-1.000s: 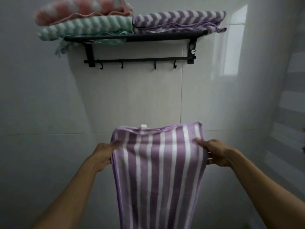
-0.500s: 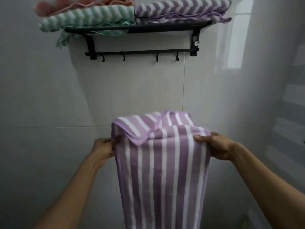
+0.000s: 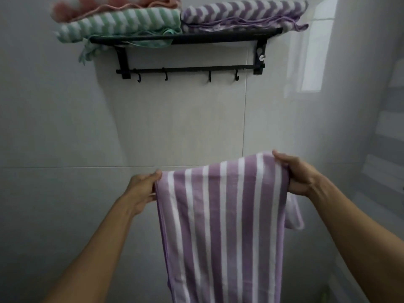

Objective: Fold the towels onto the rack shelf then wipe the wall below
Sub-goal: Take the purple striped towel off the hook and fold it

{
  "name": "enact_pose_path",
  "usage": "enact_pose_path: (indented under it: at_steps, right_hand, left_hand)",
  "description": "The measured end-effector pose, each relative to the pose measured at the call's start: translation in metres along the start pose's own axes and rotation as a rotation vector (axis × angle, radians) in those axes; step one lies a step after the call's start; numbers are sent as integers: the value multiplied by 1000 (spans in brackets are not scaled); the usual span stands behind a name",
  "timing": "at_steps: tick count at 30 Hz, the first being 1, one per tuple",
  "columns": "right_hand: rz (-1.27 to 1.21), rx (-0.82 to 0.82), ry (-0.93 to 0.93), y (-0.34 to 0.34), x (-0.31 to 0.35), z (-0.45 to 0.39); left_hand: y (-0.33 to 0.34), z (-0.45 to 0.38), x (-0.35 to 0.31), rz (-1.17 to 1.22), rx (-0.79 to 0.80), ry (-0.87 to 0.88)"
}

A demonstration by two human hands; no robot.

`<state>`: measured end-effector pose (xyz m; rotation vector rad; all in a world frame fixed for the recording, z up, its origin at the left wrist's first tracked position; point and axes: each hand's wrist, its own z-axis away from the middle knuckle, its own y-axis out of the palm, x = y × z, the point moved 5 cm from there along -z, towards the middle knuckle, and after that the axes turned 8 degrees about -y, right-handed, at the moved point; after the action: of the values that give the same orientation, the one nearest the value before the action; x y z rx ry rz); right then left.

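Hands (image 3: 143, 190) (image 3: 299, 174) grip a striped towel (image 3: 220, 226) before the tiled wall (image 3: 175, 132), below the rack shelf (image 3: 185, 38).

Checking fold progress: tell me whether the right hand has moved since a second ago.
Yes. The right hand has risen towards the rack, now higher than the left hand, tilting the towel's top edge.

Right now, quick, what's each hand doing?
Left hand: grips the left top edge of the purple striped towel.
Right hand: grips its right top corner, held higher.

pink towel (image 3: 113, 6) top cropped, striped towel (image 3: 220, 226) btm cropped
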<state>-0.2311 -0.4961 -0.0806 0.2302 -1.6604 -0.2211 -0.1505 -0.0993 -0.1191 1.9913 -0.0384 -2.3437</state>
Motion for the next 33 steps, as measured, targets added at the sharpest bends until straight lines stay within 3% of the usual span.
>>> enact_pose_path:
  at_steps: [5,9,11,14,16,19,21,24,26,28,30,33]
  right_hand:
    - [180,82,93,11,-30,14]
    - [76,-24,-49,12,-16,1]
    - [51,-35,-81,12,-3,-4]
    - [-11,-32,-104,5,9,-6]
    - [-30,25,-47,3,3,1]
    - [141,109,109,7,-38,14]
    - [131,58,70,9,-47,9]
    - [-8,-25,-81,9,-21,-4]
    - [-21,7,-61,9,-11,-5]
    - [153,19,27,4,-23,1]
    - [244,-32,38,-2,-30,2]
    - [67,-95,-13,-6,-24,-2]
  left_hand:
    - [9,5,-50,50,0,89]
    - [7,14,-36,44,287,110]
    - [4,17,0,-79,209,48]
    - [0,11,11,46,18,17]
    - [-1,6,-7,70,14,34]
    - [3,4,-29,57,55,37]
    - [2,2,-39,59,54,48]
    - [-2,2,-56,205,226,139]
    - [1,10,-46,104,304,162]
    - [-4,14,-9,-67,138,99]
    - [-11,13,16,-45,-17,42]
    - [-15,4,2,87,-38,3]
